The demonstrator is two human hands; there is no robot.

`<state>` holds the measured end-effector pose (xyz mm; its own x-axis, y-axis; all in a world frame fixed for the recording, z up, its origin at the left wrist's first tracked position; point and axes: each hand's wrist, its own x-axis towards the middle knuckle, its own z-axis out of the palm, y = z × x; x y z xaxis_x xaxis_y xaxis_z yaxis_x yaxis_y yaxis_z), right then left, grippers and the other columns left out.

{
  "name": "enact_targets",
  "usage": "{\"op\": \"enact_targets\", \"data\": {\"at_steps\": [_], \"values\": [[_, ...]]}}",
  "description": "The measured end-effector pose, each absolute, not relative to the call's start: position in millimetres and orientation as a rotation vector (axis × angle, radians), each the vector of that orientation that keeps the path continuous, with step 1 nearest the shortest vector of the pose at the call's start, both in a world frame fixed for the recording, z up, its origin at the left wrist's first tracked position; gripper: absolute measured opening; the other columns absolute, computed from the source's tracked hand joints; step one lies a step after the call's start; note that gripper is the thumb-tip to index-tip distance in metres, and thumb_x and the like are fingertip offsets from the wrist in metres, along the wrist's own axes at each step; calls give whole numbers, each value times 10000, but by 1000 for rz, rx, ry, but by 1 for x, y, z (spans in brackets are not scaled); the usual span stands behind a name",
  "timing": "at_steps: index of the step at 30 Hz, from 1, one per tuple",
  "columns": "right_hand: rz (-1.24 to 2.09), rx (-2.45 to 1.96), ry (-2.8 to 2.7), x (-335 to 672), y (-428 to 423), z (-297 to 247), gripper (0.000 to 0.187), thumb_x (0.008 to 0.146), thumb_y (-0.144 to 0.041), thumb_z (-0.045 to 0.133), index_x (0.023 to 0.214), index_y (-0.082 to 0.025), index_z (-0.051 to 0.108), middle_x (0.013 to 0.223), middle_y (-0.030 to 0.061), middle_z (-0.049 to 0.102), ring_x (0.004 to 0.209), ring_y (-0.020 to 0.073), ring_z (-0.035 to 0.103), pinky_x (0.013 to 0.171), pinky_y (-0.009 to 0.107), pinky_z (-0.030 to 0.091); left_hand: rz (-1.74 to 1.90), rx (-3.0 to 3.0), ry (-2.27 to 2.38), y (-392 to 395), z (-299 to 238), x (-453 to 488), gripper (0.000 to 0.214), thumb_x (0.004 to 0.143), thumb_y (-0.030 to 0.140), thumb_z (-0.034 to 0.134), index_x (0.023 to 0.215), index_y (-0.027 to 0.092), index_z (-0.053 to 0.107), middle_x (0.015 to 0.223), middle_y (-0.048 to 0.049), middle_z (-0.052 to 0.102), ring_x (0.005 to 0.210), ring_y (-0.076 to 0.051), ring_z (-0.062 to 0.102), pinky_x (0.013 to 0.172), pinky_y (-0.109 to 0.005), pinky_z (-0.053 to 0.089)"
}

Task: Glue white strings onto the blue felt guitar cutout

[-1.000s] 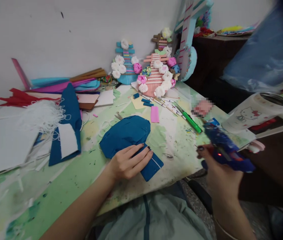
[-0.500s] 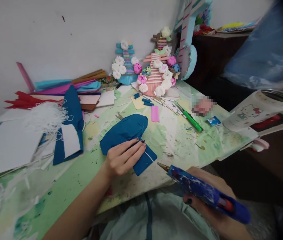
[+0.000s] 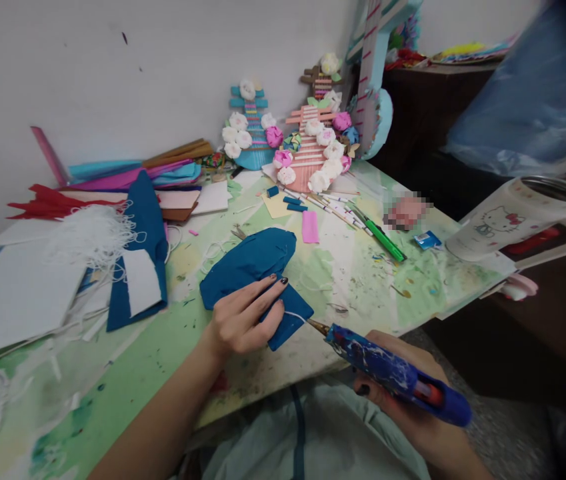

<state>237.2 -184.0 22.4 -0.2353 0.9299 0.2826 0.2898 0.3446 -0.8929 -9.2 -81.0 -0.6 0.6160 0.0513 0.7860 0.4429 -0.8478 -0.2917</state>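
Note:
A flat blue paper-covered piece with a rounded body and a narrow straight end lies near the table's front edge. My left hand rests over its narrow end, fingers pressing it down and thumb side bent in. A thin white cord crosses that end, running out from under my fingers. My right hand is wrapped round a blue glue gun smeared with dried glue. Its metal nozzle points left and meets, or nearly meets, the cord at the blue piece's right edge.
Scissors lie behind the blue piece. A green cutter, paper sticks and a white mug are to the right. Tangled white string and blue paper lie left. Flower-covered paper guitars stand against the wall.
The glue gun has moved slightly left, bringing its nozzle to the edge of the blue piece. My left finger or thumb has bent in, and the white cord now curves.

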Motion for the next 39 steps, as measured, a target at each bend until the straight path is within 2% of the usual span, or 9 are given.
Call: {"op": "enact_targets", "data": {"at_steps": [6,13,19,26,31,39], "values": [[950,-1092,-1716,236,-184,21,77,813,-260,590,750,-218,599,669,1,569,574,152,549,508,258,377,-1166,-2379,-417,-83,-1,-8,114,784,44,623,809,129,551,1000,-159,720,1027,-272,656,761,-350,601],[877,-1105,-1743,234,-185,22,141,829,-281,593,706,-213,603,653,-3,529,566,143,524,498,258,356,-1146,-2365,-467,-85,0,-6,121,792,37,594,782,145,538,951,-134,733,998,-255,669,730,-328,602],[776,-1123,-1781,233,-187,22,100,815,-210,616,720,-228,594,653,-21,498,558,123,503,489,235,357,-1154,-2335,-472,-86,0,-4,125,778,40,603,766,145,537,910,-130,740,945,-251,689,715,-317,604],[810,-1157,-1762,234,-189,21,162,828,-280,613,693,-220,546,624,-33,452,523,113,460,469,233,331,-1178,-2327,-506,-86,2,-1,128,786,39,585,756,152,533,881,-100,747,904,-232,702,702,-299,605],[817,-1146,-1788,235,-191,20,125,834,-254,598,716,-221,577,673,-11,468,584,133,475,509,246,343,-1210,-2320,-545,-86,4,0,136,784,22,576,741,144,534,850,-102,748,877,-231,708,703,-297,605],[799,-1121,-1798,235,-189,15,132,799,-138,615,728,-219,538,652,-38,428,555,110,427,495,246,281,-1227,-2324,-518,-86,5,-1,157,763,3,591,745,144,525,861,-114,746,890,-241,705,707,-303,604]]}}
